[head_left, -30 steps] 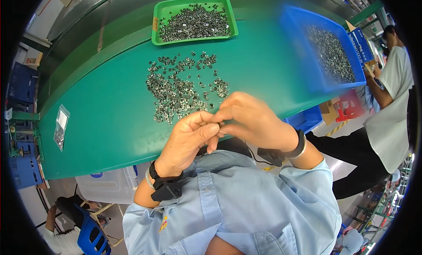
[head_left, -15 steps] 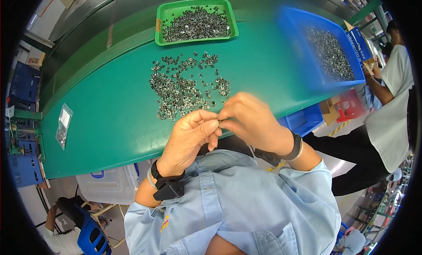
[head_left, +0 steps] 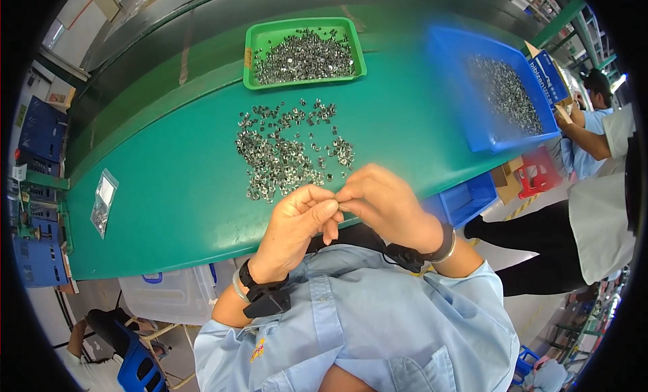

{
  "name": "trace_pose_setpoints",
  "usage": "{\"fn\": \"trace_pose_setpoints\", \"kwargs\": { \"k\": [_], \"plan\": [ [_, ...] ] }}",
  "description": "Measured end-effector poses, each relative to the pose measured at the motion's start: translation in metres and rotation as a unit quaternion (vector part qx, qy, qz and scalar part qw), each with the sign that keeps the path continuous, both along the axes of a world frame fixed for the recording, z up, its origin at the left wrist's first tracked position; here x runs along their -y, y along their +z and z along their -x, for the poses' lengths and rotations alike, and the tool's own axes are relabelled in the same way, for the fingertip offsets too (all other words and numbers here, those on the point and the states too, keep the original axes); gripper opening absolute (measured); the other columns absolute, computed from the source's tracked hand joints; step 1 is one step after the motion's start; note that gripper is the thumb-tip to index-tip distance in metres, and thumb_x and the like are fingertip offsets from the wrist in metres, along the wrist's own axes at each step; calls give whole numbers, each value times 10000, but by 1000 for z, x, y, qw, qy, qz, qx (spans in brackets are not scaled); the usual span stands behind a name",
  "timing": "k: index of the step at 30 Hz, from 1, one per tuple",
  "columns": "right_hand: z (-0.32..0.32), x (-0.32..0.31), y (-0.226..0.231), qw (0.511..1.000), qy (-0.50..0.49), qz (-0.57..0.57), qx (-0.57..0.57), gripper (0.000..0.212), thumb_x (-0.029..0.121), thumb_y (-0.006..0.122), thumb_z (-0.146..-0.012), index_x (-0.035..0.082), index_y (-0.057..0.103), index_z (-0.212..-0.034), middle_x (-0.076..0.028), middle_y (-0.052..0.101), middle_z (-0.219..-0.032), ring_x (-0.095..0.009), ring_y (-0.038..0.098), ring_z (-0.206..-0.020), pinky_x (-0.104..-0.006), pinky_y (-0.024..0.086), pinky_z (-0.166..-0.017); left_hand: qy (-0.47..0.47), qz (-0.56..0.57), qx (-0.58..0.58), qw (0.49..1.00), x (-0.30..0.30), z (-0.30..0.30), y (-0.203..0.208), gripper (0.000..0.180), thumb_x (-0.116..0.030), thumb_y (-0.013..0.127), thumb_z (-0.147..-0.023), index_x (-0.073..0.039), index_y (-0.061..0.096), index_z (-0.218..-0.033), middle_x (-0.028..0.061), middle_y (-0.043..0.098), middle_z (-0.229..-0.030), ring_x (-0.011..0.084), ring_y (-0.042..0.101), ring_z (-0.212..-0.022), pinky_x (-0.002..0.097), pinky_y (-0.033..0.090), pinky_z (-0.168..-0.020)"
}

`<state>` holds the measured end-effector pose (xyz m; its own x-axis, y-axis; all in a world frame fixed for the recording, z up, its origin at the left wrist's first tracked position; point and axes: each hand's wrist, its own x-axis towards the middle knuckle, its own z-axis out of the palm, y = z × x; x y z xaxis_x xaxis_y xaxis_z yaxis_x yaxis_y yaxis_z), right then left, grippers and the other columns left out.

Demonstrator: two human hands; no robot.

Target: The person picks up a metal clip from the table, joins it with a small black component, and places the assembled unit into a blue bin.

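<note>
Keeping my left grip (head_left: 293,223) and right grip (head_left: 388,206) fingertip to fingertip above the near edge of the green desk (head_left: 169,210), I cannot tell if they are closed on some piece, because my fingers hide it. Small metal pieces (head_left: 262,155) lie loosely heaped near my hands at 11 o'clock; similar ones lie in the green tray (head_left: 310,83) at 12 and the blue bin (head_left: 507,143) at 2 o'clock.
</note>
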<state>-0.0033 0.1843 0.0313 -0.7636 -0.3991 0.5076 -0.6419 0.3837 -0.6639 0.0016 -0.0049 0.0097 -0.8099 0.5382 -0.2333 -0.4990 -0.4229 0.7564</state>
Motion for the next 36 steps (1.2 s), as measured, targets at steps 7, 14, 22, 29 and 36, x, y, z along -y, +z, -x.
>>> {"fn": "trace_pose_setpoints", "kwargs": {
  "k": [7, 14, 22, 29, 36],
  "plan": [
    [-8, 1, -2, 999, 2, 34, 20, 215, 0, 714, -720, 46, 629, -913, -91, 598, -859, -235, 596, -788, -322, 486, -650, -8, -55, -6, 998, -1, 0, -5, 100, -120, 564, -918, -27, 539, -943, 69, 613, -802, 119, 580, -619, 251, 464, -545],
    [-13, -5, -6, 998, -4, 59, 39, 160, 23, 706, -740, 34, 618, -873, -82, 600, -838, -224, 603, -759, -308, 494, -631, -31, -100, -15, 994, -9, -1, -11, 112, -130, 579, -911, -33, 525, -928, 56, 596, -759, 120, 547, -582, 243, 451, -539],
    [-5, -11, -9, 994, -15, 105, 33, 187, -33, 714, -700, 47, 628, -846, -69, 623, -822, -209, 599, -748, -300, 475, -635, -6, -85, 12, 996, -16, -1, 8, 143, -169, 564, -924, -40, 508, -896, 70, 594, -748, 127, 538, -572, 258, 443, -534],
    [-10, -5, -13, 990, -1, 138, 40, 188, -38, 721, -687, 46, 622, -825, -73, 621, -809, -198, 592, -734, -290, 467, -619, -36, -203, 30, 978, -21, -5, -12, 157, -191, 565, -923, -50, 498, -904, 69, 584, -730, 139, 524, -555, 287, 431, -523],
    [-11, -5, -13, 992, 6, 126, 11, 186, -33, 725, -690, 45, 619, -822, -70, 616, -797, -198, 587, -707, -294, 464, -599, -35, -155, 2, 987, -20, -5, -6, 192, -205, 577, -914, -59, 461, -866, 54, 534, -728, 165, 527, -536, 298, 395, -464]
  ]
}}
